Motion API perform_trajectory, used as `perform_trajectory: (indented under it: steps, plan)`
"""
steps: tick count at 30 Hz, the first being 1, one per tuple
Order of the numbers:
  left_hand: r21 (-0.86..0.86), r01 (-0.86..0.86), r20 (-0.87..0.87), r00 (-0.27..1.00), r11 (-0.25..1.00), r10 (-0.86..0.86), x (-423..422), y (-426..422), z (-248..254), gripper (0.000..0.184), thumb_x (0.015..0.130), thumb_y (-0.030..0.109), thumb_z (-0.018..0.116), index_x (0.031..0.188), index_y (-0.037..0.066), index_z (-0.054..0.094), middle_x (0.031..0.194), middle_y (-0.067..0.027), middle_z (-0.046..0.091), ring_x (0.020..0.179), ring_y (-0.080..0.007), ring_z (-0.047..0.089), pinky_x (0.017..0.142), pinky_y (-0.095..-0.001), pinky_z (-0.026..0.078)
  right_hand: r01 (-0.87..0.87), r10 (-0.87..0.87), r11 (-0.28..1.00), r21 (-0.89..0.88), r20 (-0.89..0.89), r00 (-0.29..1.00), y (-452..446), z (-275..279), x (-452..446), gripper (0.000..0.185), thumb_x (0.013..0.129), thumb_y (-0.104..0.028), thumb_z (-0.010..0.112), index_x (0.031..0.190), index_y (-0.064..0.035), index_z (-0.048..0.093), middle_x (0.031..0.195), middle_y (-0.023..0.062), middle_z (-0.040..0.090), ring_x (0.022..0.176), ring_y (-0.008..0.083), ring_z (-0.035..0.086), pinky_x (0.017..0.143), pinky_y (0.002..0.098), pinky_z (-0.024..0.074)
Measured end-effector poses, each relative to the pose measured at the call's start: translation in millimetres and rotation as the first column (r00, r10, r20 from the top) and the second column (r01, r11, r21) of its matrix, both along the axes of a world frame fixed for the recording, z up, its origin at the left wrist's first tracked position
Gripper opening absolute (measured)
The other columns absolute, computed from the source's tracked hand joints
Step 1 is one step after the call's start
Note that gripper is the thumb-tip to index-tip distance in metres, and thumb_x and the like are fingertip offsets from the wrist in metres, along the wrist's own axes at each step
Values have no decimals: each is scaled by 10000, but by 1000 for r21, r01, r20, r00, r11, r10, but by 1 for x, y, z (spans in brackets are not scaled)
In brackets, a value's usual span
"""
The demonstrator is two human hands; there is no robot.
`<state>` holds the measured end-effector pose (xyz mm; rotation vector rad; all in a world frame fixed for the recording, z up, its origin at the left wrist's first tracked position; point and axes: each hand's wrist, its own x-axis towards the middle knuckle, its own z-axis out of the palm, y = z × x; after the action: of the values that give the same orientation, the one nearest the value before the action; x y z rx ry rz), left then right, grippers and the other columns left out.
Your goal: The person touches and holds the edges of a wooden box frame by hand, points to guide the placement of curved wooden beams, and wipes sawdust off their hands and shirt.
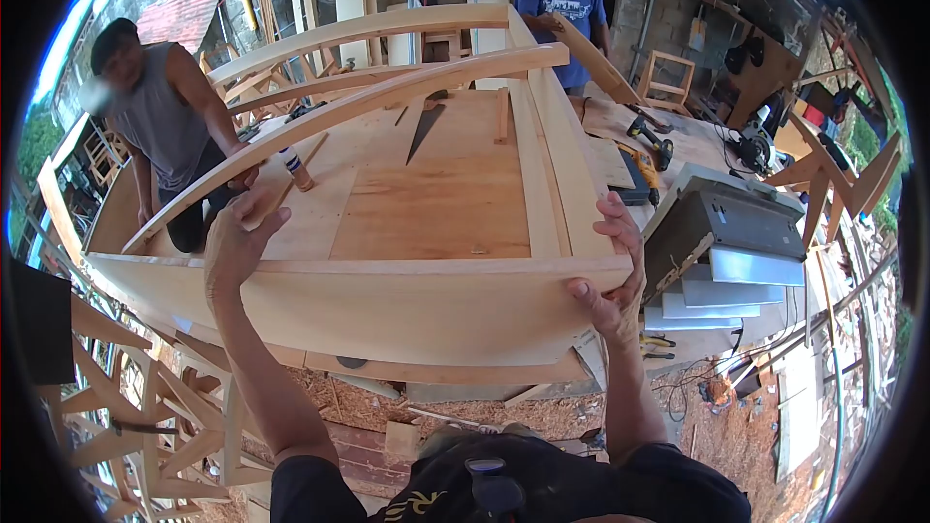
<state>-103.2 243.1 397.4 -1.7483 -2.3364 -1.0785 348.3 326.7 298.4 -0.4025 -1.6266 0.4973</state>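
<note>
A large pale wooden frame with curved ribs (387, 97) lies in front of me on a worktable. Its near side is a wide wooden board (407, 315) with a curved lower edge. My right hand (612, 276) grips the right end of this board, thumb on the front face and fingers around the end corner. Toward the left, my left hand (242, 237) is raised at the board's top edge, thumb and fingers apart, with nothing clearly held. Inside the frame are a handsaw (426, 126) and a bottle (296, 170) with a white top.
One person (179, 107) kneels at the frame's left; another (567, 10) stands behind, holding a curved wooden piece (593, 60). At right are a cordless drill (651, 140), a grey machine (727, 218) and a circular saw (760, 147). Angled wooden parts (160, 397) stand lower left.
</note>
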Motion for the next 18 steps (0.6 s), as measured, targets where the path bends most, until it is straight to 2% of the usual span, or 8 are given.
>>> perform_trajectory:
  steps: [5,10,12,14,15,16,17,18]
  plan:
    - [222,-18,-116,992,975,45,-1,3,-10,645,838,412,788,1365,89,603,1432,-164,542,1301,-338,550,1055,-403,445,-6,4,999,-48,-33,999,-3,1,-1,785,779,-412,847,1356,-24,482,1469,230,429,1471,415,291,1208,567,206]
    - [257,-111,-69,989,960,133,9,-3,-5,730,844,508,749,1426,110,558,1489,-165,481,1360,-349,485,1096,-426,402,41,-41,999,2,-11,999,0,-6,-1,877,816,-495,799,1438,-2,427,1514,234,411,1461,395,316,1207,543,217]
    - [284,-104,-128,981,953,145,3,3,-4,767,856,578,701,1452,122,542,1503,-157,463,1377,-340,466,1126,-445,354,80,-80,996,-29,-1,997,-1,-7,2,891,816,-498,795,1449,2,418,1517,237,407,1460,386,324,1205,523,225]
    - [305,-85,-111,986,949,124,5,4,-3,743,866,562,699,1448,125,549,1501,-156,461,1392,-335,447,1145,-441,309,86,-85,991,-98,13,996,-6,-8,3,885,825,-491,782,1456,10,415,1525,244,396,1458,377,335,1196,493,245]
    - [298,-69,-84,992,952,98,11,-2,-1,750,862,587,686,1441,128,557,1493,-170,462,1421,-332,410,1161,-469,268,80,-80,997,-12,-18,997,-1,-8,-2,848,836,-482,765,1443,7,431,1535,232,387,1457,390,332,1191,519,253]
    - [246,-102,-62,991,964,121,9,-4,0,803,846,673,643,1430,127,568,1486,-182,460,1444,-332,375,1177,-515,219,107,-107,994,-6,34,994,0,-8,1,840,839,-501,749,1437,-1,437,1534,221,391,1458,401,327,1192,544,246]
    - [243,-130,-78,985,961,153,2,-4,-7,877,818,759,597,1434,136,565,1502,-193,447,1448,-331,371,1176,-555,205,100,-100,995,-15,-25,995,-2,-7,-6,821,845,-510,736,1428,-9,447,1523,216,410,1454,410,330,1193,565,239]
    - [234,-80,-20,996,969,87,3,-3,-5,893,795,798,584,1394,136,606,1487,-200,481,1451,-344,365,1180,-547,198,143,-144,989,37,19,989,2,-9,-2,797,852,-502,732,1422,-18,456,1516,211,421,1451,399,341,1194,562,242]
